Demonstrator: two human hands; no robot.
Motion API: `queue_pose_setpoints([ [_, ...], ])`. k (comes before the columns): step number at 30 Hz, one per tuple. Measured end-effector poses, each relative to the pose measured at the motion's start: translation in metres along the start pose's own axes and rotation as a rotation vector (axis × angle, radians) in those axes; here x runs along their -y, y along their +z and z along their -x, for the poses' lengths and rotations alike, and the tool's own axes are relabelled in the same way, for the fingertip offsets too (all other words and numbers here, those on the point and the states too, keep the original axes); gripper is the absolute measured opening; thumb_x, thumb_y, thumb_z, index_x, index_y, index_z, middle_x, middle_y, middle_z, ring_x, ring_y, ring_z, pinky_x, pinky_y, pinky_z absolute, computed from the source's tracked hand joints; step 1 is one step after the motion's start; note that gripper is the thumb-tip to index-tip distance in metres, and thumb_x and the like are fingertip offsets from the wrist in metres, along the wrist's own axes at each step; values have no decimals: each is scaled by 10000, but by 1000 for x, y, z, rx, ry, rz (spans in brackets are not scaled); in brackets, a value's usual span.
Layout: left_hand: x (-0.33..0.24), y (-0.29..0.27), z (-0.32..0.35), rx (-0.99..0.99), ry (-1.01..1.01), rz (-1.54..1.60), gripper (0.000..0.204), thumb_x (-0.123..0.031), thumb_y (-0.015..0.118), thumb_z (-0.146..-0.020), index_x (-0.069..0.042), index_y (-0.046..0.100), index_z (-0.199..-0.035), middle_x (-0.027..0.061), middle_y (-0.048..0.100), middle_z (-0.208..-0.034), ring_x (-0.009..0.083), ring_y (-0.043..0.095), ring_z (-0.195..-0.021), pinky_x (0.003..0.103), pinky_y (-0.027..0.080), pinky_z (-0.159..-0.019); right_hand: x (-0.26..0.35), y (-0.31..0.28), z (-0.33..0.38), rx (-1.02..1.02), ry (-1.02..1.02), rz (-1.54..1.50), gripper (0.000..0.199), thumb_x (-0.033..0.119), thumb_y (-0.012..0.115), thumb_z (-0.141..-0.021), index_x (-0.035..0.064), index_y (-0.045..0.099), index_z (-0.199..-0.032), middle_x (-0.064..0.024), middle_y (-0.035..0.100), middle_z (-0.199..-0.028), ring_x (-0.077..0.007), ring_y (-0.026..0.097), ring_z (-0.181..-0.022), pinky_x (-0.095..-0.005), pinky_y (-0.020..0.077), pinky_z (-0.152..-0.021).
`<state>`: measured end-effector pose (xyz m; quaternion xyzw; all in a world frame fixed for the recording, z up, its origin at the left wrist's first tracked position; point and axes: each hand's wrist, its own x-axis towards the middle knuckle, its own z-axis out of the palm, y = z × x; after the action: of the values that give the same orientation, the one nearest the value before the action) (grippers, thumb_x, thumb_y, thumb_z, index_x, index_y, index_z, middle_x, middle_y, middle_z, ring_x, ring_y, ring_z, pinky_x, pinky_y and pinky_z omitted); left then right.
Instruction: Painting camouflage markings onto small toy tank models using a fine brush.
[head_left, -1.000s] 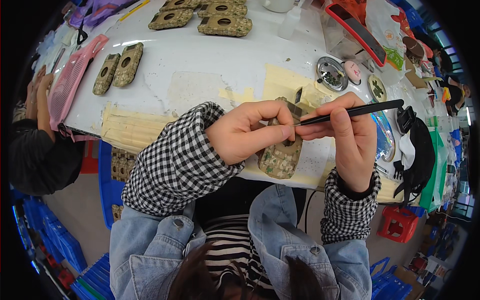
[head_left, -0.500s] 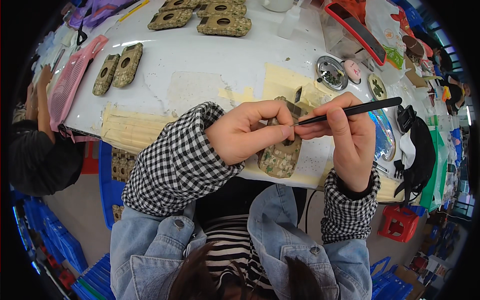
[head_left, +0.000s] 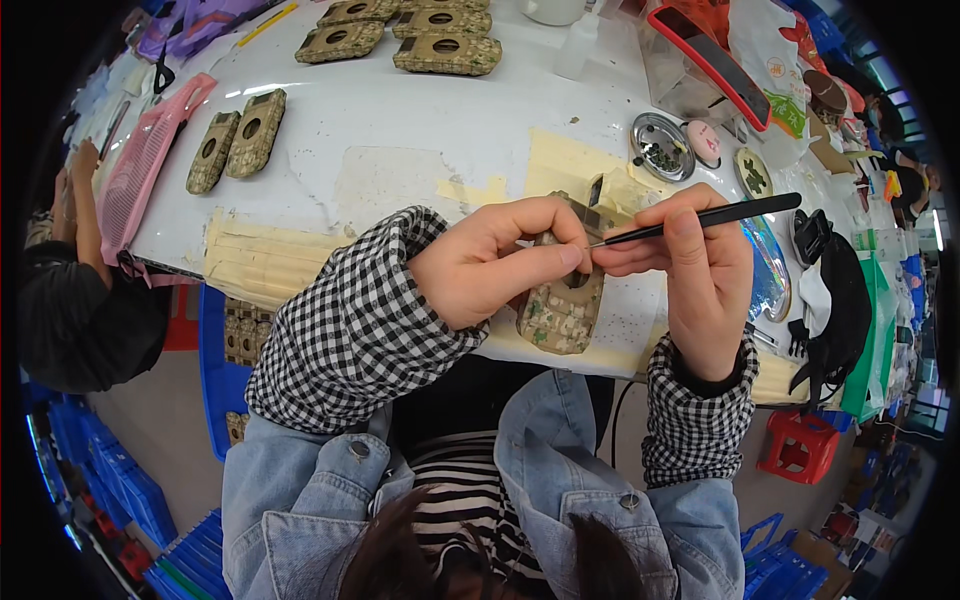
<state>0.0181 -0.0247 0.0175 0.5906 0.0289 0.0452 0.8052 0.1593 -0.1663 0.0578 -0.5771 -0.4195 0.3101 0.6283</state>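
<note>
Head view: the right hand (head_left: 697,262) is gripping a slim black tool (head_left: 755,207), its tip pointing at the pinching left hand (head_left: 495,262), whose contents cannot be told. Beneath, a camouflage hull (head_left: 558,320) is lying on the table (head_left: 320,120), work seemingly progressing, unfinished; small pieces (head_left: 668,157) are sitting in a round dish (head_left: 650,126).

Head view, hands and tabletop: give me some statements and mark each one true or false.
1. The right hand holds a slim black tool. True.
2. The left hand is spread flat. False: the left hand is pinched near the tool's tip.
3. The phone has a green edge. False: the phone has a red edge.
4. Two camouflage shells lie side by side toward the left of the table. True.
</note>
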Motion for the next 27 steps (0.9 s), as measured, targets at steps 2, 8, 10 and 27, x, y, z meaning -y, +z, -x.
queue_pose_setpoints([
  [2,-5,-3,0,-36,-93,84,187,-170,457,-928,-17,523,-1011,53,581,-975,106,541,-908,246,423,-811,-1,1,1,-29,-61,2,232,161,422,-975,-51,500,-925,-147,626,-826,-202,671,-738,-273,559,-676],
  [8,-1,-9,-5,-119,-86,403,270,-152,469,-890,-46,468,-1138,77,563,-1032,152,622,-894,301,552,-776,-9,3,12,28,-373,124,157,112,511,-931,-41,540,-947,-153,642,-887,-198,627,-862,-291,489,-793],
  [10,-3,-8,-5,-142,-86,413,277,-150,472,-889,-46,461,-1146,82,562,-1046,155,628,-894,307,554,-785,-13,-1,9,67,-437,200,134,103,545,-907,-23,574,-940,-149,650,-920,-216,610,-896,-316,448,-841],
  [27,-5,-9,-2,-146,-119,416,279,-130,473,-891,-42,443,-1154,97,557,-1115,159,588,-985,302,510,-824,-18,8,9,28,-426,207,136,83,600,-865,-34,616,-933,-149,666,-930,-220,623,-859,-322,470,-810],
])
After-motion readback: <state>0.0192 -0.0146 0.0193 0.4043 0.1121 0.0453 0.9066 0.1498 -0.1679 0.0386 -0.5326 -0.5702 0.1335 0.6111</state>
